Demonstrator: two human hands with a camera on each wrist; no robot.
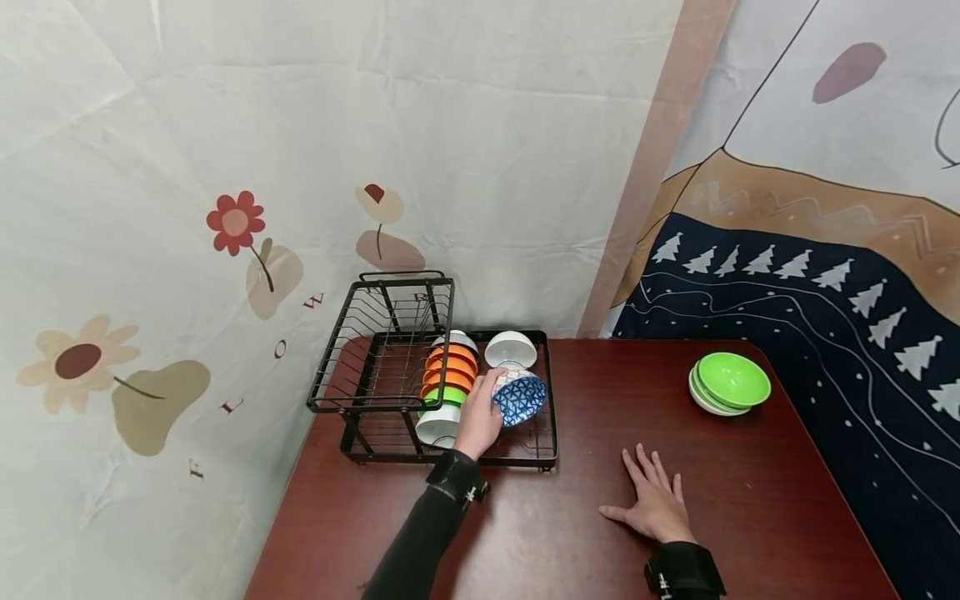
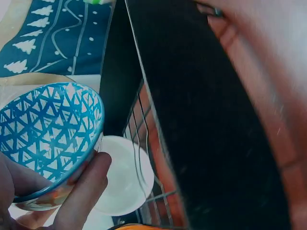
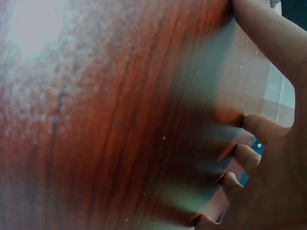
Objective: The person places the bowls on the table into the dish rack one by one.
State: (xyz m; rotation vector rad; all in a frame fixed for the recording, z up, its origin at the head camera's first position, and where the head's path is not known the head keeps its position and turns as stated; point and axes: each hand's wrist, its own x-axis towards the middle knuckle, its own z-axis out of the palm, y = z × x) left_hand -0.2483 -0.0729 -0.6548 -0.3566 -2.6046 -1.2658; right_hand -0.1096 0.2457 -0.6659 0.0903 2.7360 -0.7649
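The left hand pinches the blue-patterned bowl at its rim, digits on both sides of the wall, and holds it tilted over the right part of the black dish rack, near the white bowl; contact with the rack cannot be told. The right hand grips nothing, its fingers spread on the counter, apart from the green bowl. Risk, in this judgement: the one-sided rim hold may let the blue-patterned bowl swivel or slip, and a sideways shift may knock it against the neighbouring orange bowls
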